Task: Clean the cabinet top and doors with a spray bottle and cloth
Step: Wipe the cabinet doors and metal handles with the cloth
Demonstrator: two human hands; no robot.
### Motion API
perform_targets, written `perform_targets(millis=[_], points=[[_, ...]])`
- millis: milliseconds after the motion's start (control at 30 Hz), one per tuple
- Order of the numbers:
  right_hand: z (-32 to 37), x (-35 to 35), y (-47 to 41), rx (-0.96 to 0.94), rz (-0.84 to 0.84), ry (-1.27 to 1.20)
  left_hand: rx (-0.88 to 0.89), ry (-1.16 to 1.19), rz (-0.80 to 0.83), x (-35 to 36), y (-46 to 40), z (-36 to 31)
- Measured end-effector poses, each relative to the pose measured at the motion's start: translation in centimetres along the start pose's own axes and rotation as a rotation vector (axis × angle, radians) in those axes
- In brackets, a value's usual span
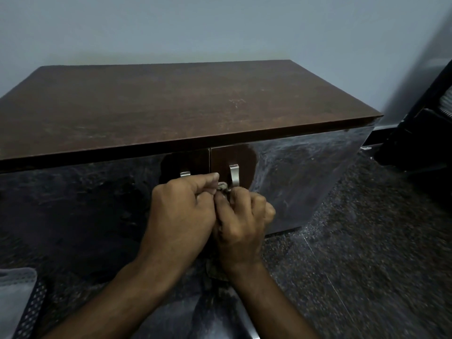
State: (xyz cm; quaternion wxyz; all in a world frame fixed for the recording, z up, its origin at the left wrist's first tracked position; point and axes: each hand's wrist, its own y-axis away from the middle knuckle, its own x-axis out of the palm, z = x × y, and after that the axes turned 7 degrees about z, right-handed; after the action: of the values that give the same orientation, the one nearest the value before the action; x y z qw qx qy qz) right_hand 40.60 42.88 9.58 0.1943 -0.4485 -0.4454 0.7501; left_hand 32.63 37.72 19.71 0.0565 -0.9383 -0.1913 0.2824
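Note:
The low cabinet has a scuffed brown top [171, 104] and two glossy dark doors, a left door [73, 204] and a right door [305, 177]. A metal handle [234, 174] is on the right door, and the left door's handle [185, 173] shows only its top. My left hand [181, 216] and my right hand [242, 221] meet at the seam between the doors. Both have their fingers pinched on a small metal piece [222, 186], perhaps a lock or latch. A dark crumpled shape [212, 270] below my wrists is unclear. No spray bottle is visible.
Grey fabric [14, 285] lies at the lower left beside a perforated dark panel [31, 311]. A black object [420, 133] stands at the right against the pale wall [220, 28]. Speckled dark floor [367, 265] spreads to the right of the cabinet.

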Motion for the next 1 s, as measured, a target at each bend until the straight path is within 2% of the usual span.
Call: perform_targets(millis=[200, 367, 467, 567, 633, 733, 833, 1000], points=[[-0.6, 0.2, 0.7, 0.063, 0.059, 0.007, 0.016, -0.005, -0.005, 0.1, 0.0, 0.2], [-0.5, -0.5, -1.8, 0.045, -0.075, -0.006, 0.034, 0.001, 0.016, 0.3, -0.1, 0.3], [-0.7, -0.2, -0.4, 0.011, 0.001, 0.013, 0.031, 0.009, 0.03, 0.3, 0.0, 0.2], [-1.7, -0.3, 1.2, 0.024, 0.085, -0.129, 0.025, -0.01, 0.039, 0.4, -0.2, 0.3], [-2.0, -1.0, 0.9, 0.158, 0.062, -0.332, 0.028, -0.033, 0.052, 0.4, -0.3, 0.5], [-1.9, -2.1, -0.8, 0.524, -0.016, -0.627, 0.048, -0.06, 0.069, 0.5, -0.2, 0.5], [-1.8, -2.3, -2.6, 0.797, 0.058, -0.855, 0.091, -0.101, 0.087, 0.6, 0.0, 0.4], [-1.6, -1.5, -3.9, 0.985, 0.014, -0.98, 0.112, -0.113, 0.119, 0.6, 0.0, 0.4]])
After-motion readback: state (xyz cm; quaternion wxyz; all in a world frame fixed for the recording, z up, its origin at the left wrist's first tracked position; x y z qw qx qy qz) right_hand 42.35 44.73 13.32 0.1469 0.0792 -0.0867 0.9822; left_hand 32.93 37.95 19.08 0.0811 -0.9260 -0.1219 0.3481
